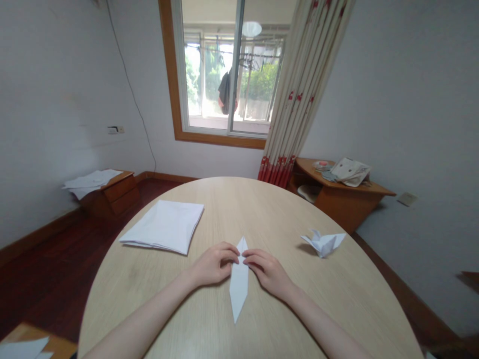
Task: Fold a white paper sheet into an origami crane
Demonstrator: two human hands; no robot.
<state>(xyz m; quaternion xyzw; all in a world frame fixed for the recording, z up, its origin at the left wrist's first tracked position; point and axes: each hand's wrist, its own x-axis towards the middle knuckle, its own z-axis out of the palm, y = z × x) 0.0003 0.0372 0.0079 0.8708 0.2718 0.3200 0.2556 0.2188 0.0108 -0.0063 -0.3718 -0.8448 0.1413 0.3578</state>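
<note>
A long, narrow, pointed piece of folded white paper (238, 289) lies on the round wooden table (262, 209), its tips pointing away from me and toward me. My left hand (214, 264) rests on its left edge with fingers curled and fingertips pressed on the paper near its upper half. My right hand (266, 270) mirrors it on the right edge, fingers curled and pinching the paper. The fingertips of both hands nearly meet over the fold.
A stack of white paper sheets (164, 225) lies on the table at the left. A finished folded paper figure (323, 243) sits at the right. Low wooden cabinets (116, 192) stand by the walls, one at right (348, 197) holding papers. A window and curtain (299, 89) are behind.
</note>
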